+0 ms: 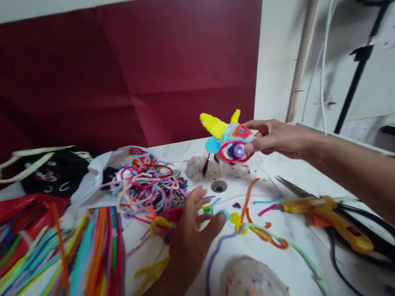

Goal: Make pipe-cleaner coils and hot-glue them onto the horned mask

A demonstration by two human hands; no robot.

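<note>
Between the thumb and fingers of my right hand (275, 140) is a colourful pipe-cleaner animal head (233, 144). It has yellow ear-like points, pink and orange loops and a purple round eye; a light blue disc (212, 145) sits at its left side. Whitish speckled balls (196, 167) lie just below and behind it. My left hand (195, 226) hovers low over the table with fingers apart and nothing in it. Close to its fingertips are pipe-cleaner scraps, among them a yellow piece (237, 221) and a purple strand (216, 261).
A yellow glue gun (325, 212) with a black cord lies at right, near scissors (291, 187). Bundled pipe cleaners (89, 272) cover the left. A tangled scrap pile (150, 181), a black bag (50, 172) and a speckled white ball (255, 290) surround the work area.
</note>
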